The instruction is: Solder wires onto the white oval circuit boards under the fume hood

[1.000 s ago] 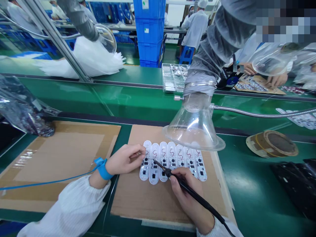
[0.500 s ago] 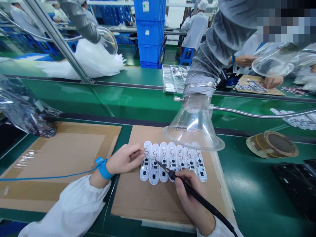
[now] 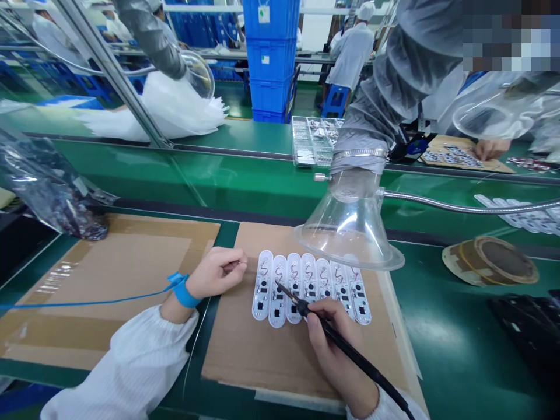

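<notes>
My right hand is closed around a soldering iron. The iron's tip points at the second board from the left in a row of several white oblong circuit boards, near its thin red wire. My left hand is pinched closed just left of the row, clear of the boards. A thin strand of solder wire trails down from below that hand; its end at the fingertips is too fine to see. Under the boards lies a cardboard sheet. A blue strap circles my left wrist.
A clear fume hood hangs low over the row's far right end. Another cardboard sheet lies left, beside a bag of parts. At right are a tape roll and a black object. A co-worker's hand rests over boards opposite.
My left hand has drawn back leftward from the first boards. The soldering iron stays at the second board. The view has shifted slightly, and one of the co-worker's hands is no longer seen.
</notes>
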`<control>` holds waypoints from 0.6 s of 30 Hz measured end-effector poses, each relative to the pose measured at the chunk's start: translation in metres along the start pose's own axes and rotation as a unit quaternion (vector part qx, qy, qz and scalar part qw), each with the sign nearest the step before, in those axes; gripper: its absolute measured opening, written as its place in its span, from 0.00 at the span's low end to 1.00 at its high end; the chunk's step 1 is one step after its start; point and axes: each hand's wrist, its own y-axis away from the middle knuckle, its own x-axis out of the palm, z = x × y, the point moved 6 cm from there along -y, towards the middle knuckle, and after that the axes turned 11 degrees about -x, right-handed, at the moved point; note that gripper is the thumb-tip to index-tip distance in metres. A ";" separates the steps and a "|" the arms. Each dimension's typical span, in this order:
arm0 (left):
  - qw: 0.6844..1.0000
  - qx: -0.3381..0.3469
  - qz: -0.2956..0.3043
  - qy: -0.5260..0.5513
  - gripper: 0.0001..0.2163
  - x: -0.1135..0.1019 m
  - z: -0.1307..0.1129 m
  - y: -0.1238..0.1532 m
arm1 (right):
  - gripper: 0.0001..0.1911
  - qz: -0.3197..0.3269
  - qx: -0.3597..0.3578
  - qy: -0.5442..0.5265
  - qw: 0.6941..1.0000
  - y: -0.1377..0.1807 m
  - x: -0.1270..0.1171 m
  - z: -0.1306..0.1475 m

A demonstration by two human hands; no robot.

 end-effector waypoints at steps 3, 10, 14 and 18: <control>1.000 -0.005 -0.002 0.016 0.13 -0.001 0.003 -0.001 | 0.02 0.015 0.001 0.001 1.000 -0.007 0.004 0.003; 0.999 -0.002 0.022 0.026 0.12 0.006 -0.001 -0.002 | 0.02 0.031 0.022 0.003 0.999 -0.006 0.012 -0.001; 0.999 0.012 0.024 0.035 0.12 0.009 -0.004 -0.002 | 0.03 0.037 0.030 0.011 0.999 -0.006 0.015 -0.003; 0.999 0.011 0.017 0.030 0.13 0.010 -0.003 -0.002 | 0.03 0.042 0.035 0.005 0.998 -0.006 0.017 -0.004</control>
